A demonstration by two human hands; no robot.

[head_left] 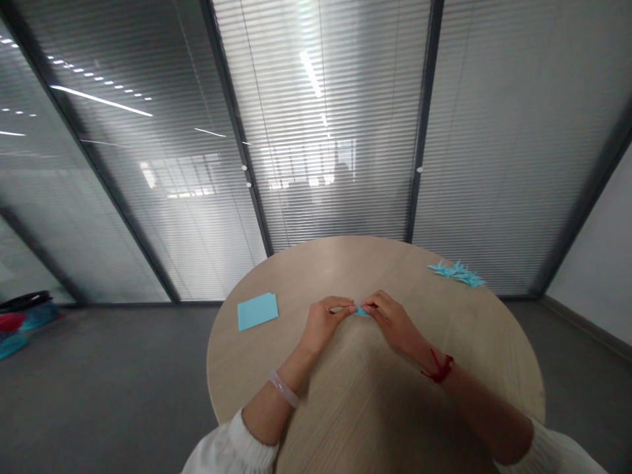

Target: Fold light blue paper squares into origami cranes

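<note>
At the centre of the round light-wood bench, both of the person's hands meet over a small folded piece of blue paper. The left hand is closed on one side of the piece, its thumb and bent fingers forming a tight pinch. The right hand is closed on the other side in the same way, so the two sets of fingertips almost meet, with only a sliver of the paper showing between them. The fingers hide most of the piece, so its exact shape cannot be made out, nor whether it touches the bench.

Left of the hands on the bench, a flat sheet of pale blue paper lies well apart from them. Near the far right rim of the bench sits a cluster of pointed, folded blue paper shapes, overlapping one another. A translucent pale bangle circles the left wrist, a knotted red string is tied around the right wrist, and white knit sleeves cover both forearms nearer the elbows. Beyond the bench stand glass partitions with slatted blinds. On the grey floor left of the bench lies a heap of black, red and blue items, too blurred to name.
</note>
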